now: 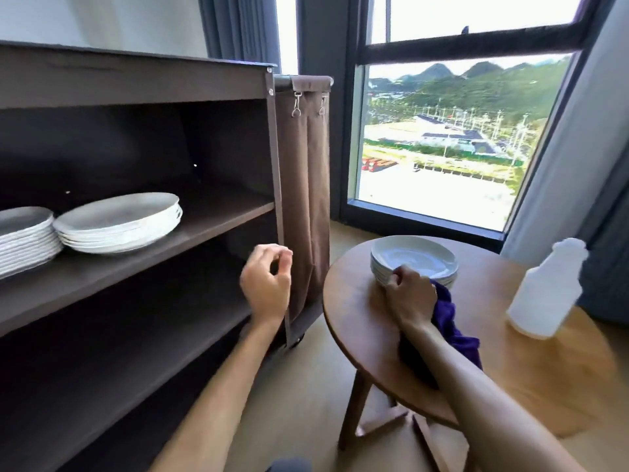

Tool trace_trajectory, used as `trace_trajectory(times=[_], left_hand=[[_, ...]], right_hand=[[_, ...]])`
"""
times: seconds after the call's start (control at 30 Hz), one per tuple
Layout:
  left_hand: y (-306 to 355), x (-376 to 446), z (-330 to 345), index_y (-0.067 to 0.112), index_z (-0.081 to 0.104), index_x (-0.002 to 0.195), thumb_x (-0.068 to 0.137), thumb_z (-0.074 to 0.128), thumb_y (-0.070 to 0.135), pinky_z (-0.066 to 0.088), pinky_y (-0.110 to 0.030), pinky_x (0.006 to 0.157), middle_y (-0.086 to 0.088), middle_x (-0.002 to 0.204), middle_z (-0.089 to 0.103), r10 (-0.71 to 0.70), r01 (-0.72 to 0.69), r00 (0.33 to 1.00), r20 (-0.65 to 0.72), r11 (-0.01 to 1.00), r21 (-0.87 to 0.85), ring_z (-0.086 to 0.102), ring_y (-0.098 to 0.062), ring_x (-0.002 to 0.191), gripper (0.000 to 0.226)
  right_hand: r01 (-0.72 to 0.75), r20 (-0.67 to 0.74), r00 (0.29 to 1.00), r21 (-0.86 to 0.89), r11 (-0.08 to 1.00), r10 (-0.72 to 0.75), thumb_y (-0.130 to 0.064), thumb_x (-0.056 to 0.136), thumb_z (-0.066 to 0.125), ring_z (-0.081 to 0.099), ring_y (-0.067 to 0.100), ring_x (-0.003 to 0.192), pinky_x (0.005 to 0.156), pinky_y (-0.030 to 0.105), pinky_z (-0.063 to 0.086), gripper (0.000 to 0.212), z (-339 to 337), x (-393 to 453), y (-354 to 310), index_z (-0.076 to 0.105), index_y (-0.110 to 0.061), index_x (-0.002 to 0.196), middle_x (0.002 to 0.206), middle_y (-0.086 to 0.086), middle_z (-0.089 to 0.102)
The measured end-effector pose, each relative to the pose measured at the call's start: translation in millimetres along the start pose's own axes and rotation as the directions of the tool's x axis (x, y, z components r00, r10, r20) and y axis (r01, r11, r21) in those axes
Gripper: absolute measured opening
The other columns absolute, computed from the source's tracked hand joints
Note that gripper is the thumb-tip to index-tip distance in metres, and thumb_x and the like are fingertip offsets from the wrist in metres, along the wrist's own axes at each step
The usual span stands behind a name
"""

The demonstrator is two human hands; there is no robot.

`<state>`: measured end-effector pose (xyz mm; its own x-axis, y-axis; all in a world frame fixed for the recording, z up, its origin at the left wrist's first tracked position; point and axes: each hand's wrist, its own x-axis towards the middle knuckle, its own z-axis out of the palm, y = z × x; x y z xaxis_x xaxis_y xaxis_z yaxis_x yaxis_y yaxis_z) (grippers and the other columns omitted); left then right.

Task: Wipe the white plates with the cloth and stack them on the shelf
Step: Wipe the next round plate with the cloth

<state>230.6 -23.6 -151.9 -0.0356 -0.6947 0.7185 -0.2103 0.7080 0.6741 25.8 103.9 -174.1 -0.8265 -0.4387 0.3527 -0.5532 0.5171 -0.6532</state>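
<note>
A stack of white plates [413, 258] stands on the round wooden table [357, 311]. My right hand [410, 294] grips a purple cloth [449, 321] and touches the near rim of that stack. In mid-air between the table and the dark shelf unit [218, 216], my left hand [267, 281] holds nothing, its fingers loosely curled. Two more stacks of white plates [119, 223] sit on the unit's middle shelf, the left one [23, 240] cut off by the frame's edge.
A white spray bottle [548, 289] stands at the right of the table. A brown fabric bag [303, 185] hangs on the shelf unit's right side. The large window [442, 137] and curtains are behind the table. The lower shelf is dark.
</note>
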Motion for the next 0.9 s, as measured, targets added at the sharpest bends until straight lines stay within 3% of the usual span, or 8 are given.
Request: trace_trajectory(times=[0.07,0.13,0.2,0.3,0.37,0.5,0.9], left_hand=[[22.3,-38.3,46.4,0.011,0.077,0.086,0.092,0.064,0.014,0.055,-0.039,0.078,-0.002,0.090,0.073,-0.020,0.025,0.969,0.247,1.000,-0.019,0.066,-0.018,0.085,0.015],[37.2,-76.4,85.3,0.011,0.078,0.091,0.094,0.062,0.019,0.053,-0.039,0.086,-0.004,0.097,0.073,-0.033,0.025,0.903,0.428,0.999,0.024,0.064,-0.022,0.093,0.018],[46.8,-115.8,110.1,0.014,0.076,0.107,0.095,0.064,0.029,0.047,-0.035,0.096,-0.004,0.114,0.069,-0.075,0.018,0.808,0.584,0.995,0.103,0.059,-0.025,0.111,0.023],[48.2,-156.1,128.7,0.018,0.069,0.125,0.097,0.059,0.036,0.042,-0.037,0.105,-0.007,0.130,0.060,-0.113,-0.042,0.684,0.721,0.980,0.194,0.050,-0.027,0.124,0.034],[47.5,-162.0,130.7,0.018,0.068,0.127,0.099,0.056,0.036,0.041,-0.039,0.107,-0.008,0.130,0.060,-0.102,-0.077,0.680,0.726,0.975,0.209,0.049,-0.029,0.125,0.035],[45.1,-159.7,123.4,0.008,0.072,0.115,0.098,0.058,0.025,0.041,-0.036,0.103,-0.012,0.122,0.065,-0.115,-0.010,0.702,0.703,0.985,0.171,0.054,-0.031,0.118,0.028],[40.1,-167.3,136.7,0.010,0.073,0.101,0.089,0.051,0.029,0.050,-0.041,0.093,-0.008,0.110,0.068,-0.077,-0.091,0.754,0.652,0.971,0.219,0.058,-0.030,0.106,0.032]], right_hand=[[0.064,0.064,0.997,-0.317,0.946,-0.046,-0.032,0.091,0.050,0.061,0.039,0.107,0.095,0.047,0.038,0.031,-12.5,-8.3,23.1,0.073,-0.012,0.096,0.105,0.017,0.071],[0.089,0.175,0.985,-0.526,0.846,0.005,-0.048,0.092,0.051,0.050,0.037,0.122,0.102,0.050,0.032,0.041,-26.4,-18.7,45.2,0.072,-0.019,0.109,0.124,0.012,0.065],[0.056,0.248,0.962,-0.601,0.798,0.119,-0.063,0.092,0.045,0.044,0.034,0.131,0.108,0.053,0.030,0.055,-39.9,-31.8,68.6,0.066,-0.024,0.125,0.137,0.009,0.056],[-0.018,0.289,0.936,-0.529,0.849,0.200,-0.069,0.090,0.044,0.041,0.034,0.135,0.107,0.051,0.038,0.066,-56.4,-39.6,91.6,0.054,-0.028,0.139,0.144,0.010,0.048],[0.001,0.345,0.920,-0.477,0.879,0.186,-0.069,0.089,0.047,0.039,0.034,0.136,0.106,0.049,0.040,0.066,-62.2,-36.1,91.8,0.051,-0.030,0.143,0.146,0.010,0.045],[0.054,0.451,0.880,-0.409,0.911,0.150,-0.061,0.088,0.061,0.035,0.030,0.142,0.113,0.043,0.036,0.063,-63.7,-30.6,89.5,0.054,-0.034,0.144,0.153,0.006,0.042],[0.083,0.422,0.902,-0.382,0.920,0.094,-0.055,0.090,0.056,0.036,0.029,0.140,0.114,0.045,0.036,0.053,-54.8,-21.9,96.5,0.059,-0.033,0.139,0.150,0.005,0.045]])
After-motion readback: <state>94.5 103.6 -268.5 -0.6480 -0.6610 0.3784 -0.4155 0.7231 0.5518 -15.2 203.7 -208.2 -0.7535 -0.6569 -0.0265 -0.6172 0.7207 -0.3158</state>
